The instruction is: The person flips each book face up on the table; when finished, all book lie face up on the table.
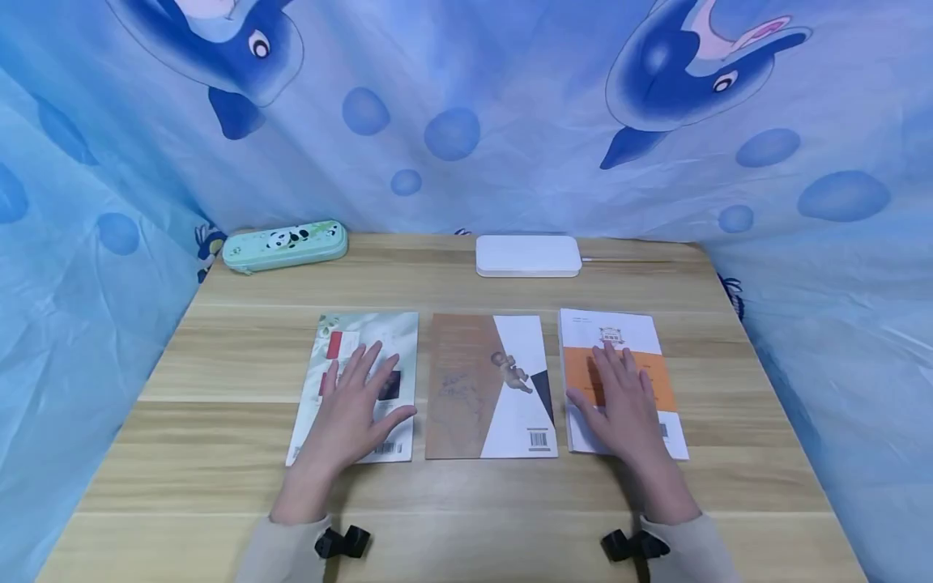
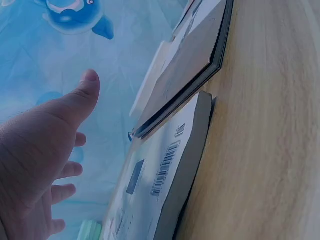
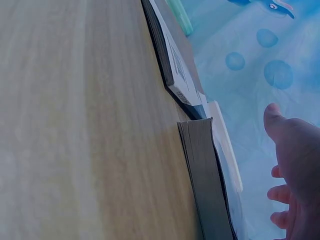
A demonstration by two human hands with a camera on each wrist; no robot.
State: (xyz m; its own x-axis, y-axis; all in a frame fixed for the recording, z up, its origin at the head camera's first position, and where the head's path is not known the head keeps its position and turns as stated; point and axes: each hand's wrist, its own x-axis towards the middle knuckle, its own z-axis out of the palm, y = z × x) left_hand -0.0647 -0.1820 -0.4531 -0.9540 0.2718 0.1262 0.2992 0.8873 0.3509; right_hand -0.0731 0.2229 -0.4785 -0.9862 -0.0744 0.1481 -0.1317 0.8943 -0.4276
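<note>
Three books lie side by side on the wooden table. My left hand (image 1: 352,413) is over the pale green book (image 1: 399,340), fingers straight and spread; in the left wrist view a gap shows between this hand and the cover. Above the white and orange book (image 1: 649,332) is my right hand (image 1: 623,405), palm down with its fingers extended, and the right wrist view shows it apart from the thick page block (image 3: 202,170). Between the hands lies the brown and white book (image 1: 466,356), with a baby figure and a barcode on its cover. Neither hand holds anything.
A mint pencil case (image 1: 284,247) with panda pictures stands at the back left of the table (image 1: 481,518). Behind the books is a white flat box (image 1: 528,256) with a thin cable. A blue curtain (image 1: 510,178) with dolphins surrounds the back and sides.
</note>
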